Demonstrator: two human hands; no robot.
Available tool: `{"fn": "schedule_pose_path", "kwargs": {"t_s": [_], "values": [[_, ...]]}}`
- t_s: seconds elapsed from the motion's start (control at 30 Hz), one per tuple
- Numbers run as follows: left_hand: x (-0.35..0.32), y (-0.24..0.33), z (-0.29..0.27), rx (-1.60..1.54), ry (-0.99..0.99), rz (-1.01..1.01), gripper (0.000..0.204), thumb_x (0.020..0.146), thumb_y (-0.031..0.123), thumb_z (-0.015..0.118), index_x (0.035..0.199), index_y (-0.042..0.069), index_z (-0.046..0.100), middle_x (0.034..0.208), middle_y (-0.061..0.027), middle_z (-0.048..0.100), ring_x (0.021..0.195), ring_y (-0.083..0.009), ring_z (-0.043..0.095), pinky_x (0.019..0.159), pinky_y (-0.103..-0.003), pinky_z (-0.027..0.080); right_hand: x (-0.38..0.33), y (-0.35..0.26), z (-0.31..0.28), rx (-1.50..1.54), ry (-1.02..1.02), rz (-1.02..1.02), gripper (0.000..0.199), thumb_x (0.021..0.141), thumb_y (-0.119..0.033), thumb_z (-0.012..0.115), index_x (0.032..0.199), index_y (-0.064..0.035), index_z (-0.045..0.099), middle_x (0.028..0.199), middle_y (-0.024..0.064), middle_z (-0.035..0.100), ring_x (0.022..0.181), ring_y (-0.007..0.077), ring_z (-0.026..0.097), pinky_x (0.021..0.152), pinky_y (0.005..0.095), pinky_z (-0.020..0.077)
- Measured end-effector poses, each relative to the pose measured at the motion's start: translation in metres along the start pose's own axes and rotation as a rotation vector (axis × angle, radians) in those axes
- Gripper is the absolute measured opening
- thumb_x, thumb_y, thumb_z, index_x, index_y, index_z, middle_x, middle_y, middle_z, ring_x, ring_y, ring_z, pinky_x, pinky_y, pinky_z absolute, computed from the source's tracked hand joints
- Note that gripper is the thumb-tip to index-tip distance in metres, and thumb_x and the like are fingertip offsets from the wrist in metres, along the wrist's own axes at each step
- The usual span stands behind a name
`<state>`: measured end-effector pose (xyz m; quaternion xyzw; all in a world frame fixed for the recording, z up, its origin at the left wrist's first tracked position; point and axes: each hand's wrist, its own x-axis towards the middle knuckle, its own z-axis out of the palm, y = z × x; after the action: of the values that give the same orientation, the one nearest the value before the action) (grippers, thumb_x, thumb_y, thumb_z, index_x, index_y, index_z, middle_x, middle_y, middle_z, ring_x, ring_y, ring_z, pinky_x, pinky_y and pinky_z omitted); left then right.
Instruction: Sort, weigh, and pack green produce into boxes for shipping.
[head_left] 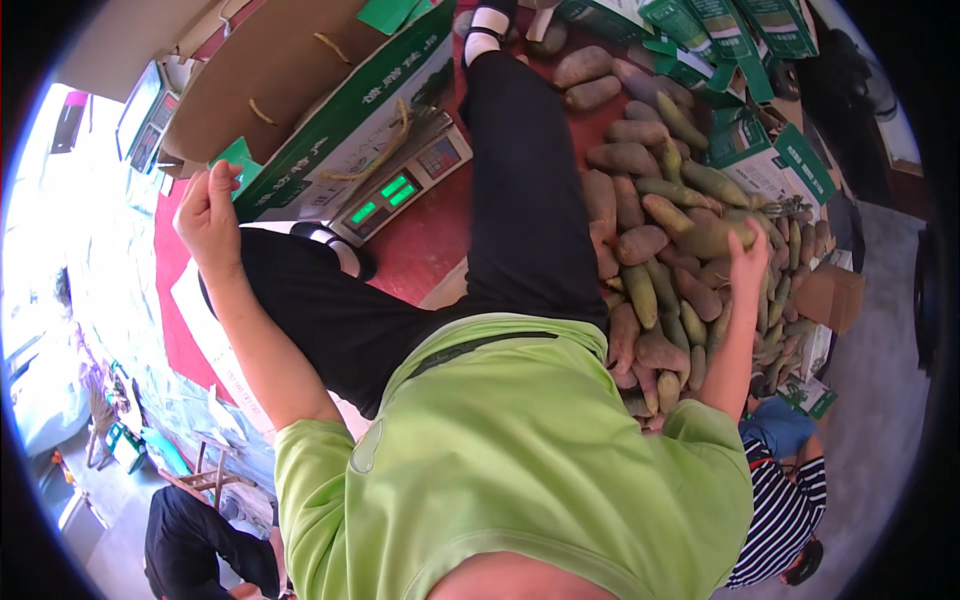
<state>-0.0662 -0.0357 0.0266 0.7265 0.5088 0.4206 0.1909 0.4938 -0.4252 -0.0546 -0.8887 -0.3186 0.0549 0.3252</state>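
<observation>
Fingers of my right hand [746,262] curl against the right end of a plump, oblong, dull-green root vegetable [708,238], well right of the boxy grey scale with lit green displays [420,186]. Its skin looks brownish in patches. Left of the scale, my left hand [210,218] is bunched beside a green cardboard flap [238,156]; whether it pinches that, I can't tell.

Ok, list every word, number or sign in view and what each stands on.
Wording isn't copied here, only located:
Green-sided carton: large white characters along its side.
Near scale: digits on lit green displays, too small to read surely.
Far-left scale: small markings, unreadable.
Green boxes, upper right: pale print, too small.
White panel, lower left: faint red characters, too small.
</observation>
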Motion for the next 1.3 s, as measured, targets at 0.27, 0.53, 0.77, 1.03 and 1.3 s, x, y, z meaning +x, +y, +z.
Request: {"fn": "schedule_pose_path", "kwargs": {"t_s": [0.27, 0.53, 0.77, 1.03, 1.3], "values": [[0.001, 0.002, 0.004, -0.003, -0.022, 0.006, 0.027, 0.09, 0.022, 0.062, 0.076, -0.001, 0.067, 0.064, -0.0033, 0.056, 0.062, -0.0096, 0.054, 0.059, -0.023, 0.041, 0.092, -0.248, 0.05, 0.684, -0.002, -0.418, 0.039, 0.086, -0.004, 0.062, 0.122, 0.0025, 0.05, 0.121, 0.0111, 0.056, 0.111, 0.0174, 0.052, 0.097, 0.0286, 0.0394], [0.001, 0.0, 0.001, 0.024, -0.018, 0.032, 0.025, 0.089, 0.021, 0.062, 0.077, -0.001, 0.067, 0.064, -0.0035, 0.056, 0.061, -0.0103, 0.053, 0.058, -0.024, 0.04, 0.072, -0.423, 0.134, 0.948, -0.278, -0.525, 0.036, 0.08, -0.006, 0.067, 0.113, -0.0004, 0.054, 0.093, 0.0059, 0.06, 0.075, 0.0089, 0.057, 0.066, 0.023, 0.0484], [0.0, 0.002, -0.002, 0.06, -0.036, 0.022, 0.025, 0.089, 0.02, 0.063, 0.078, -0.002, 0.067, 0.064, -0.004, 0.056, 0.06, -0.01, 0.052, 0.057, -0.024, 0.04, 0.039, -0.464, 0.234, 1.013, -0.347, -0.602, 0.037, 0.076, -0.011, 0.067, 0.108, 0.0018, 0.054, 0.091, 0.0141, 0.062, 0.086, 0.0237, 0.06, 0.079, 0.0336, 0.0475], [-0.001, 0.001, 0.0, 0.029, -0.028, 0.001, 0.026, 0.091, 0.02, 0.061, 0.078, -0.002, 0.067, 0.065, -0.0033, 0.058, 0.062, -0.0096, 0.052, 0.058, -0.023, 0.04, 0.039, -0.472, 0.262, 0.667, -0.442, -0.801, 0.04, 0.076, -0.012, 0.064, 0.112, 0.0023, 0.054, 0.107, 0.0263, 0.058, 0.105, 0.0384, 0.055, 0.092, 0.0396, 0.0435], [0.001, -0.01, -0.001, -0.004, -0.007, -0.003, 0.026, 0.094, 0.02, 0.056, 0.085, -0.001, 0.069, 0.069, -0.0029, 0.062, 0.068, -0.0091, 0.057, 0.063, -0.023, 0.043, 0.086, -0.333, 0.197, 0.765, -0.074, -0.542, 0.029, 0.077, -0.006, 0.066, 0.103, 0.0037, 0.06, 0.092, 0.0107, 0.064, 0.085, 0.0168, 0.062, 0.078, 0.0286, 0.0497]]}}
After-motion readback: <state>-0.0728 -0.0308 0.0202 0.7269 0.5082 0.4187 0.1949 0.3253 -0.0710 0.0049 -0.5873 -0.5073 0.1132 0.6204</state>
